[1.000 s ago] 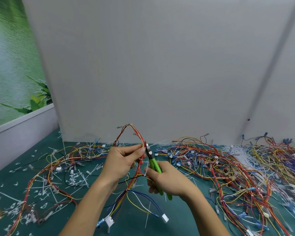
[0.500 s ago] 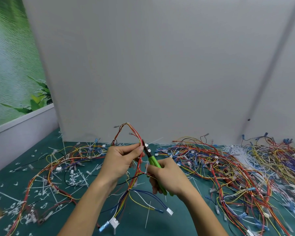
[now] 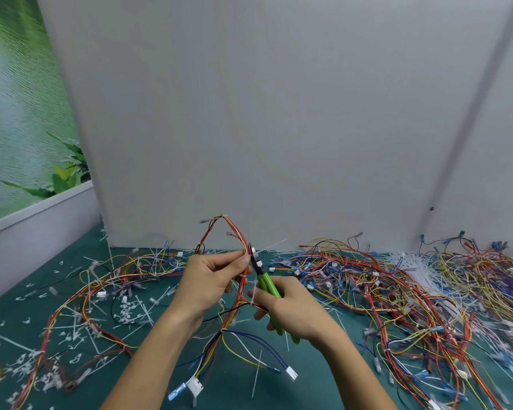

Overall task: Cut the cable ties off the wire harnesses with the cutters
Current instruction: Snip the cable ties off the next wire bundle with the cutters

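Teal mat [image 3: 237, 392]; left hand [image 3: 209, 284] pinches red-yellow harness [image 3: 237, 233] beside green cutters [image 3: 265, 281].

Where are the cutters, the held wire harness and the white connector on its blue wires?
cutters [image 3: 267, 284]: head view, on the green handle.
wire harness [image 3: 237, 233]: head view, on the red wires of the raised loop.
white connector [image 3: 291, 373]: head view, on its plastic body.

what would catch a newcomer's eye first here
Centre, the left hand pinches a looped red-and-yellow wire harness while the right hand holds green-handled cutters against it. A multicoloured wire tangle sprawls right; white cut cable-tie scraps litter the teal mat left.
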`<state>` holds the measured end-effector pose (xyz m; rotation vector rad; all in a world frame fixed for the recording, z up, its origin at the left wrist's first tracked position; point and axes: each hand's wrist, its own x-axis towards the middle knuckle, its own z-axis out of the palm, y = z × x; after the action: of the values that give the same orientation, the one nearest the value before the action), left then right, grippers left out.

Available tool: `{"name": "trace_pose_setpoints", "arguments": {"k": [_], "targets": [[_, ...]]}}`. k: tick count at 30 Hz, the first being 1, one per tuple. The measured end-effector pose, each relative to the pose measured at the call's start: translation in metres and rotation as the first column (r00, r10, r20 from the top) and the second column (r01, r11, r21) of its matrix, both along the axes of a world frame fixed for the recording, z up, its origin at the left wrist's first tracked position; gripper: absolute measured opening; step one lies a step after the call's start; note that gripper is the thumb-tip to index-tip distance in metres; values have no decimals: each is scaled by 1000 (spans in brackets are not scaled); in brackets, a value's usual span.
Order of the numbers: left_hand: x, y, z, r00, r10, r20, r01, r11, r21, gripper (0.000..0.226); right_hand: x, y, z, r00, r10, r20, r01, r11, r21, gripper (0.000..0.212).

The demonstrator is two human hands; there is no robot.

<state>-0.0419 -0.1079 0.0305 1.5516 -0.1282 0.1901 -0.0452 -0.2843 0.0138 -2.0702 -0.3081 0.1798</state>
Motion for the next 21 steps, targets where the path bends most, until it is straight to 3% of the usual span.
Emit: {"name": "trace_pose_setpoints", "arguments": {"k": [7, 21], "targets": [[0, 1, 0, 1000, 9, -1, -9, 1000, -13, 8, -2, 0, 2, 999, -37, 8, 37, 998, 60, 36], [1, -1, -2, 1000, 1, 22, -1, 1000, 5, 10, 0, 2, 1, 1000, 0, -6, 0, 1000, -25, 26]]}}
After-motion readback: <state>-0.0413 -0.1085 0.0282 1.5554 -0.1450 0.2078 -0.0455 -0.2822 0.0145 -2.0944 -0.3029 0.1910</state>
